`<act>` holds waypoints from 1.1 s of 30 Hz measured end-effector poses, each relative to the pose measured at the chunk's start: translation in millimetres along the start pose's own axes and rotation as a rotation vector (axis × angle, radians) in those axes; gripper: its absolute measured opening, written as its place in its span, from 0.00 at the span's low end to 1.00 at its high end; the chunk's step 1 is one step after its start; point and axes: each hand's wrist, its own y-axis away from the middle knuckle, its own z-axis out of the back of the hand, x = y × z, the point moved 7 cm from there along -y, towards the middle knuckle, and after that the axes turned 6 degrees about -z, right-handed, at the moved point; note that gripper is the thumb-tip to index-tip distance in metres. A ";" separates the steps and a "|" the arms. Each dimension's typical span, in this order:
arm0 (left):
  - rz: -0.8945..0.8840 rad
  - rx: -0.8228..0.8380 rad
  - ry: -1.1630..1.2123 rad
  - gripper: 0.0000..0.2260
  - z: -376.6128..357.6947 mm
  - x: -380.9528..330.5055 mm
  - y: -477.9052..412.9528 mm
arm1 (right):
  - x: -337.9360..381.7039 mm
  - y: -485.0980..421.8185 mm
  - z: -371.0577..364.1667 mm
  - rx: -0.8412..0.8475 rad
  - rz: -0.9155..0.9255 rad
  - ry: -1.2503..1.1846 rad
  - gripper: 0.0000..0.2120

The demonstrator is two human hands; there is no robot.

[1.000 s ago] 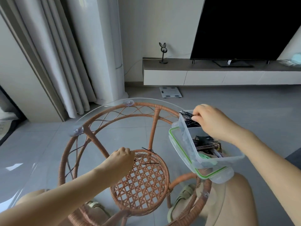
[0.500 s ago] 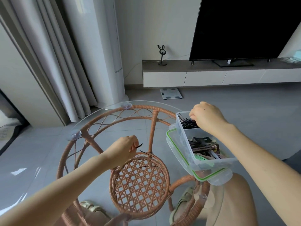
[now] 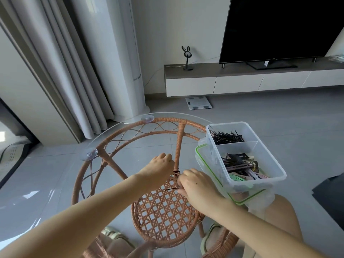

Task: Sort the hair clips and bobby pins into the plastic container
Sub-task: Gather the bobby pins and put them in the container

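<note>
A clear plastic container [image 3: 261,180] sits at the right edge of the round glass table top [image 3: 119,131]. Its far compartment holds black bobby pins [image 3: 226,137]. Its near compartment holds hair clips [image 3: 242,167]. My left hand [image 3: 160,164] is curled in the middle of the table, with dark bobby pins [image 3: 176,171] at its fingertips. My right hand [image 3: 196,185] is just left of the container, its fingers pinched on the end of a black bobby pin [image 3: 171,189] that lies on the glass.
A green-sealed lid [image 3: 202,157] lies under the container. Below the glass are the rattan frame [image 3: 178,146] and a woven lower shelf [image 3: 163,215]. My knees and sandals are under the table. Curtains, a TV bench and a floor scale stand beyond.
My right hand has left the container's far compartment and come down left onto a bobby pin on the glass. My left hand has moved up and right toward the rattan leg.
</note>
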 end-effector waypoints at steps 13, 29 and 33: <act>0.092 -0.003 -0.009 0.12 6.4 -7.3 9.2 | -87.4 13.0 100.2 -0.457 -0.266 -0.099 0.14; 0.026 -0.224 0.241 0.15 76.6 -48.0 -147.9 | -183.8 49.3 116.5 -0.488 -0.560 -0.027 0.13; 0.175 -0.205 0.366 0.11 65.2 -33.9 -154.9 | -189.7 99.4 84.6 -0.343 -0.835 -0.059 0.26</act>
